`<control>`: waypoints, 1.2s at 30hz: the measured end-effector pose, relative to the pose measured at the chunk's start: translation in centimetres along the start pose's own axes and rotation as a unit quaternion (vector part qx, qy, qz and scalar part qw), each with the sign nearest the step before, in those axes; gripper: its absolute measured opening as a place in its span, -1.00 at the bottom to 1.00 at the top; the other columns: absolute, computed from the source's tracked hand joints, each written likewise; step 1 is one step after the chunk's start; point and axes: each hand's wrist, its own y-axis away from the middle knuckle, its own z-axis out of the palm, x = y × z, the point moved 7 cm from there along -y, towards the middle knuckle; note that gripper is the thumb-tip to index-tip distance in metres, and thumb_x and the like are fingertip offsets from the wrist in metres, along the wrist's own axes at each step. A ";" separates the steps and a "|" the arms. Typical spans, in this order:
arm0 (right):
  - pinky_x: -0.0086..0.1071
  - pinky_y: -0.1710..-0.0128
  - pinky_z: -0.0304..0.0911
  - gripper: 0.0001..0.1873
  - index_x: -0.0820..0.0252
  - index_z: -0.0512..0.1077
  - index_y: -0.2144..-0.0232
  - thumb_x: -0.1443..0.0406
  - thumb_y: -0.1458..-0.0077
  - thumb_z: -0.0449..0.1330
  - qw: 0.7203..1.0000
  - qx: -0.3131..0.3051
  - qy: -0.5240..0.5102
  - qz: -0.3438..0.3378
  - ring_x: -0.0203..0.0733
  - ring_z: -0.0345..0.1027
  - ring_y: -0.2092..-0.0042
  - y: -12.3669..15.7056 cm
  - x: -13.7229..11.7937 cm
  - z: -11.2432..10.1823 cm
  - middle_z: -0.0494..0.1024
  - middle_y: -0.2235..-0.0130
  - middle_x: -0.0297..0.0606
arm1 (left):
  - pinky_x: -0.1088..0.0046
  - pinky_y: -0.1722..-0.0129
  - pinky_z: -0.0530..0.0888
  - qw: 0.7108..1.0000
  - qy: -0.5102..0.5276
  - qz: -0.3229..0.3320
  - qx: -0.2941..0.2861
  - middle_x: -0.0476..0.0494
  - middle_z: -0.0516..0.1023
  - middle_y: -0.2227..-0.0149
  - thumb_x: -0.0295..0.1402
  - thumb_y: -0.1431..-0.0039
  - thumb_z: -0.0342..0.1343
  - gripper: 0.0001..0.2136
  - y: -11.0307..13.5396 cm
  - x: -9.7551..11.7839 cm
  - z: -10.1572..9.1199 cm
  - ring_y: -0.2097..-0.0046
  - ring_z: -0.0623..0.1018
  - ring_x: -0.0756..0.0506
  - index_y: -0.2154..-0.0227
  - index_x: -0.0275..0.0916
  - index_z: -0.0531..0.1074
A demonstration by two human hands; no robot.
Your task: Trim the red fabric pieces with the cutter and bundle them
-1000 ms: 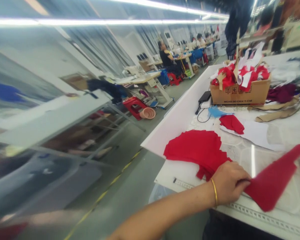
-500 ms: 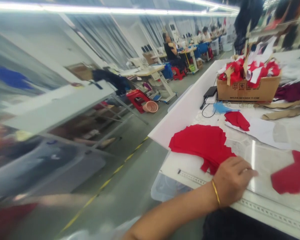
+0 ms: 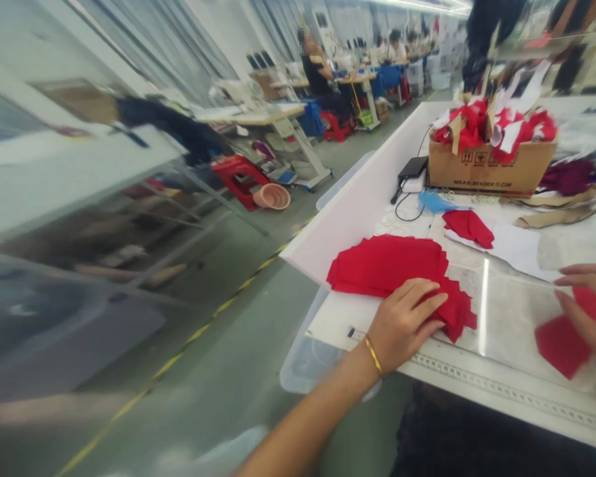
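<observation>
A stack of red fabric pieces [image 3: 387,264] lies near the table's left corner, its edges slightly fanned. My left hand [image 3: 402,324], with a gold bangle at the wrist, grips the stack's near side with bent fingers. Part of the fabric is hidden beneath those fingers. At the right edge of the view, my right hand [image 3: 593,311] is partly cut off and a little blurred. Its fingers are spread over a separate red fabric piece [image 3: 561,344]; whether they touch it I cannot tell.
A cardboard box [image 3: 491,167] holds red and white scraps at the back. Nearby lie a black device [image 3: 412,167] with a cable, a blue scrap [image 3: 434,201] and a smaller red piece [image 3: 469,227]. A measuring tape [image 3: 481,377] runs along the table's front edge.
My left hand has moved left and onto the red stack, from just beside it. My right hand has come into view at the right, over the separate red piece. The view has shifted somewhat.
</observation>
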 end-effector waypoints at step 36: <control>-0.44 0.47 0.22 -0.95 0.20 0.50 0.36 0.32 -0.09 0.28 0.954 -0.171 -0.244 0.038 -0.35 0.30 0.48 -9.4 -9.0 8.9 0.48 0.39 -0.31 | 0.42 0.28 0.52 0.658 0.587 -0.451 0.141 -0.23 0.63 0.33 -0.01 0.05 0.34 -0.54 0.9 -8.8 2.8 0.27 0.60 -0.14 0.27 -0.35 0.58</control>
